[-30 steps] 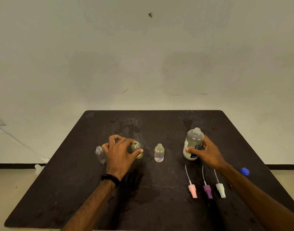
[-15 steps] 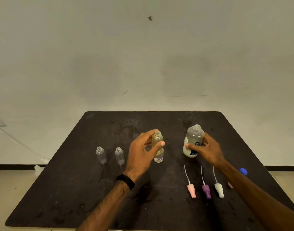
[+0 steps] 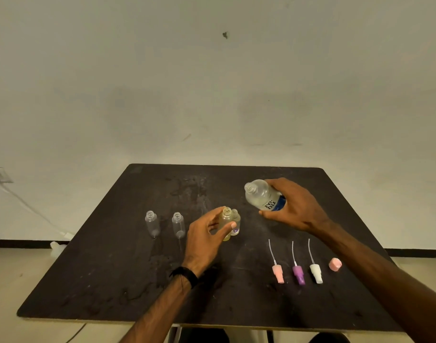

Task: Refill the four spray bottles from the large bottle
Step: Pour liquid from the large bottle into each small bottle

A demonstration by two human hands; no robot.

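The right hand (image 3: 292, 209) is now lifting the big bottle (image 3: 262, 198) off the table and tipping it, open mouth toward the yellowish bottle (image 3: 225, 222) pinched in the left hand (image 3: 207, 237), so pouring looks imminent. Liquid is sitting low in both. Behind the left thumb, another small bottle (image 3: 236, 225) is holding a little; the two bottles (image 3: 178, 225) left of that hand look empty.

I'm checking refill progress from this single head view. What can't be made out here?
- Fill level of the yellowish bottle: the left hand covers its lower part.
- The clear bottle behind it: half hidden, contents unclear.
- Whether liquid leaves the large bottle, tilted in the right hand: too faint.
- Pink cap: too small to identify.
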